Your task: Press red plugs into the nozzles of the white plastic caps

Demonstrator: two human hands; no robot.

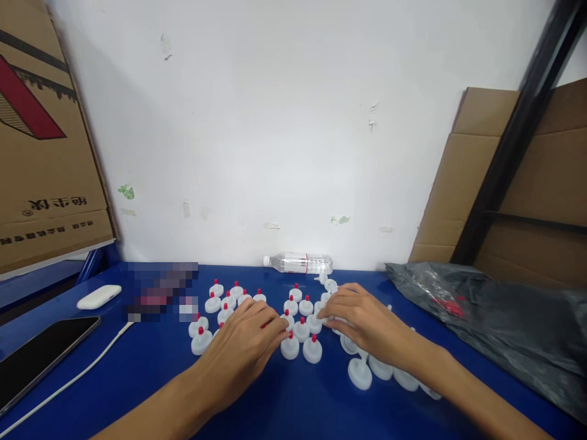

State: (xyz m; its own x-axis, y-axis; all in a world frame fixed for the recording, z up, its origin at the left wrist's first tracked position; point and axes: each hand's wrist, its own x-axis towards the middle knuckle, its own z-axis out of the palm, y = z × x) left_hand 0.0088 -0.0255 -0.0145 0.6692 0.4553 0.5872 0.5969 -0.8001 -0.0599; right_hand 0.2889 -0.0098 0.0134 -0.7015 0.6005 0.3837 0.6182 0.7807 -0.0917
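Note:
Several white plastic caps with red tips (301, 330) stand in rows on the blue table (151, 373). My left hand (243, 348) lies palm down over the left part of the group, fingers curled, with a bit of red showing at the fingertips. My right hand (367, 324) reaches in from the right, its fingertips pinched together at a white cap (326, 318) in the middle of the group. More white caps without red tips (360, 374) lie under and beside my right wrist.
A clear water bottle (300, 263) lies on its side against the white wall. A grey plastic bag (486, 318) covers the right side. At the left are a black tablet (41, 354), a white cable (82, 373) and a white earbud case (98, 296). Cardboard boxes (41, 140) stand at both sides.

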